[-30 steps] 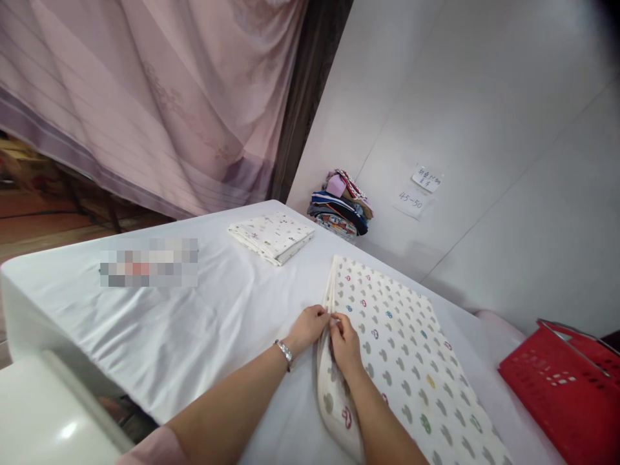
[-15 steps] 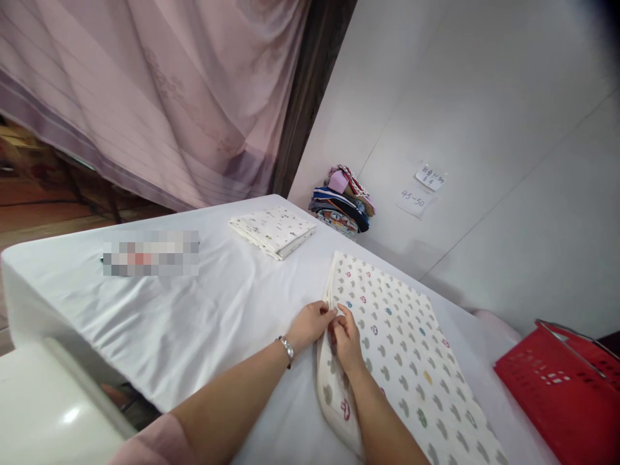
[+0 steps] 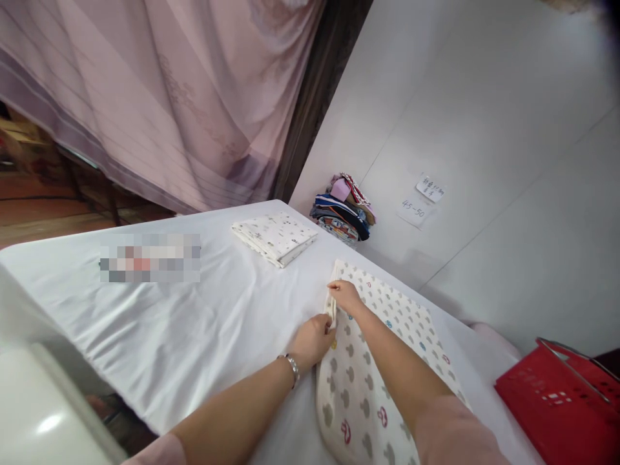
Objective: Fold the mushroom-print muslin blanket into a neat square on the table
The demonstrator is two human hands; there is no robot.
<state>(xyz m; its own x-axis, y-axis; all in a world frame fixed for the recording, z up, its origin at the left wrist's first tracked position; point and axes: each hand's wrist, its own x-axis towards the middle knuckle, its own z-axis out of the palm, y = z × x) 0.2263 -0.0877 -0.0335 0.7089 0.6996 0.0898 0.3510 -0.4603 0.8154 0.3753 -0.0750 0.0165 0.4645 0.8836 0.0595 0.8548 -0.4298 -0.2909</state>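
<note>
A white cloth printed with grey shapes and a few coloured ones lies layered on the white-covered table. My left hand, a bracelet on its wrist, pinches the cloth's left edge. Farther up that same edge, my right hand is closed with thumb and fingertips on the layers. The right forearm crosses over the cloth and hides part of it. Beyond both hands lies a folded white cloth with small dark prints.
A stack of folded fabrics stands by the wall, near paper notes. At right is a red basket with a metal handle. A blurred-out item lies on the table's left. A pale chair is at lower left.
My right hand has moved up along the cloth's edge, away from the left hand. My left hand has shifted slightly nearer me. More printed cloth now shows folded over near the edge.
</note>
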